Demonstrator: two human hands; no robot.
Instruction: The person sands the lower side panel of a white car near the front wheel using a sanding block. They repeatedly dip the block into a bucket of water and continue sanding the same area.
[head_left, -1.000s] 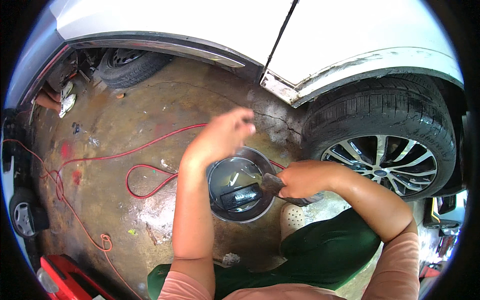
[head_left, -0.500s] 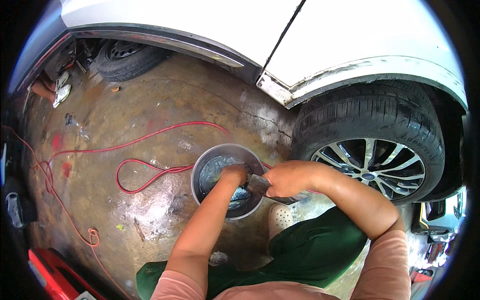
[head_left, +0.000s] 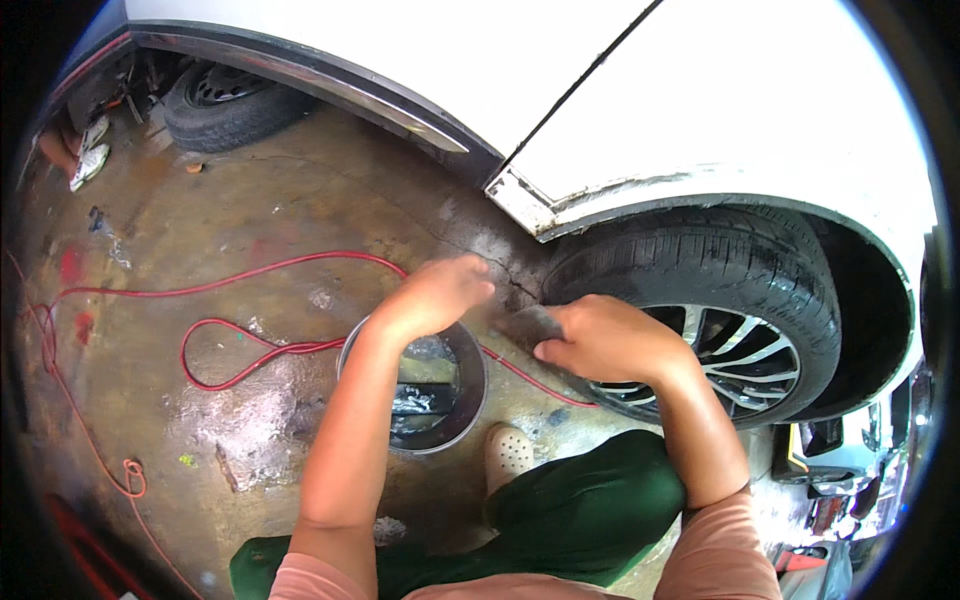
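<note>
My left hand (head_left: 440,295) is over the far rim of a round metal bucket (head_left: 478,395), its fingers smeared by motion. To its right, my right hand (head_left: 605,338) is closed on a dark grey flat sheet (head_left: 528,326) that looks like sandpaper. The sheet juts out left from between thumb and fingers, clear of the bucket. Cloudy water stands in the bucket, and a black rectangular block (head_left: 424,398) lies in it. My left forearm hides the bucket's left side.
A white car body (head_left: 420,60) spans the far side, with a mounted wheel (head_left: 720,270) at right. A loose tyre (head_left: 235,125) lies far left, near another person's shoes (head_left: 90,165). A red hose (head_left: 235,385) loops across the wet floor.
My left hand has come up out of the bucket and moved away from me. The right hand, still gripping the sheet, has shifted off the bucket's rim. The whole view has turned slightly.
</note>
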